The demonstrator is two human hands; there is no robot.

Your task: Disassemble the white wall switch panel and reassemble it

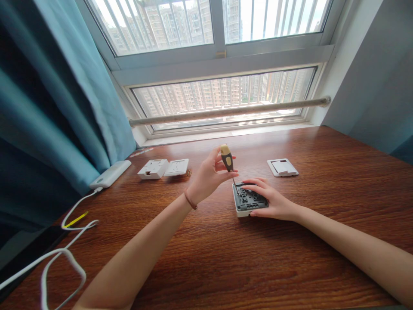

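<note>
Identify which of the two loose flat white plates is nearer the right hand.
The lone plate, just beyond the right hand; the other plate lies beside the white box.

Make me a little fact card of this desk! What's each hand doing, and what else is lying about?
Left hand: holds the screwdriver, tip down at the grey-topped box
Right hand: holds the grey-topped box, fingers over its top
Further left: white box, white plate, small brass-coloured pieces
Beyond right hand: white panel
By blue curtain: white block with white cable
</note>
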